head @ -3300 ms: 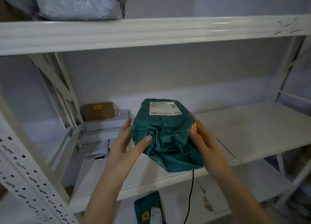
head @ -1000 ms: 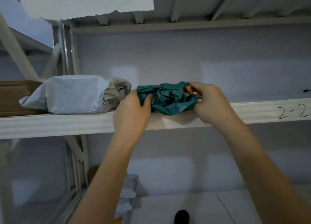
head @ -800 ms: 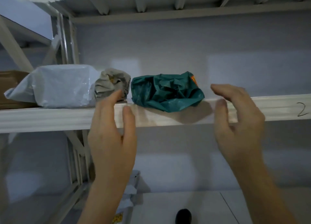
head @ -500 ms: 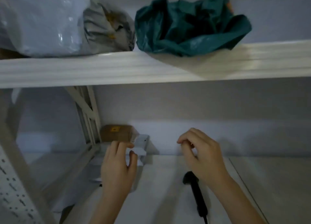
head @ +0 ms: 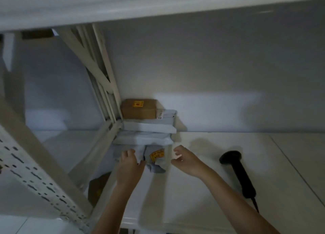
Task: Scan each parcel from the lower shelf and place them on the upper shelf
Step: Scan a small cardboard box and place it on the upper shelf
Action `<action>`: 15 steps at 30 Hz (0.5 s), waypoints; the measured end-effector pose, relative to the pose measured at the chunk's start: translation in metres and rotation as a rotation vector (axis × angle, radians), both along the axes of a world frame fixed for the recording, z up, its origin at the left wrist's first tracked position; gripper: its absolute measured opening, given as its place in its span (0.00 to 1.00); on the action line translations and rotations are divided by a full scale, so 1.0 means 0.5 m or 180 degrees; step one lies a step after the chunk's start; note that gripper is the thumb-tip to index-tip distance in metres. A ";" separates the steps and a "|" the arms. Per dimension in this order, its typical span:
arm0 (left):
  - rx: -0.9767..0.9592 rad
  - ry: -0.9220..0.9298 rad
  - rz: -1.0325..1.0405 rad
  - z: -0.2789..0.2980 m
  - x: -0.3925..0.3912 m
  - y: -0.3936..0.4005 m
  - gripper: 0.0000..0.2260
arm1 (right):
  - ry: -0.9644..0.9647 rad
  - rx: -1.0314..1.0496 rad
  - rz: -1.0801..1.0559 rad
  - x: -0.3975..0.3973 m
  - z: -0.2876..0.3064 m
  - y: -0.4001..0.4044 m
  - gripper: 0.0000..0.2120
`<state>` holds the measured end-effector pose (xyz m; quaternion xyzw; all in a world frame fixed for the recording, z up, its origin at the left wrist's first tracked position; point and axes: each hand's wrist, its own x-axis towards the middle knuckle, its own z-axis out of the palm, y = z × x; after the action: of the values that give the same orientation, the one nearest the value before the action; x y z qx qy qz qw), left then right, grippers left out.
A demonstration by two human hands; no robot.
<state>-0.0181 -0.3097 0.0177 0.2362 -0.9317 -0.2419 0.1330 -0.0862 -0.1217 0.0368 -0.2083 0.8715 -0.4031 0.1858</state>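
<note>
Reaching at frame centre, the grey parcel (head: 155, 160) is best taken from both sides by the empty, loosely curled left hand (head: 130, 165) and right hand (head: 184, 161).

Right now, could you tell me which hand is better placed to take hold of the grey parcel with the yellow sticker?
The left hand, probably: its fingers already rest on the grey parcel at its left edge. The right hand hangs open just off the parcel's right side, nearer the scanner lying on the lower shelf.

Both forearms reach toward twelve o'clock. The left hand (head: 129, 165) lies palm-down, fingers (head: 131, 152) loosely curled; the right hand (head: 185, 161) at three o'clock of it hovers, fingers half-bent, holding nothing.
</note>
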 end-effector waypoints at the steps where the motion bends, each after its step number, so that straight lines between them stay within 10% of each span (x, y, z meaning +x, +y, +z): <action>1: 0.0030 0.0036 -0.0018 -0.007 -0.010 -0.016 0.22 | -0.0010 -0.0030 -0.0074 -0.011 -0.006 -0.019 0.22; 15: 0.0204 0.0514 0.0000 0.126 -0.299 -0.152 0.37 | -0.0127 -0.0709 -0.0922 -0.256 0.111 -0.274 0.27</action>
<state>-0.1677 -0.3855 0.0809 0.2200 -0.9097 -0.2898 0.2001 -0.2141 -0.2588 0.0925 -0.0918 0.8385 -0.5238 0.1189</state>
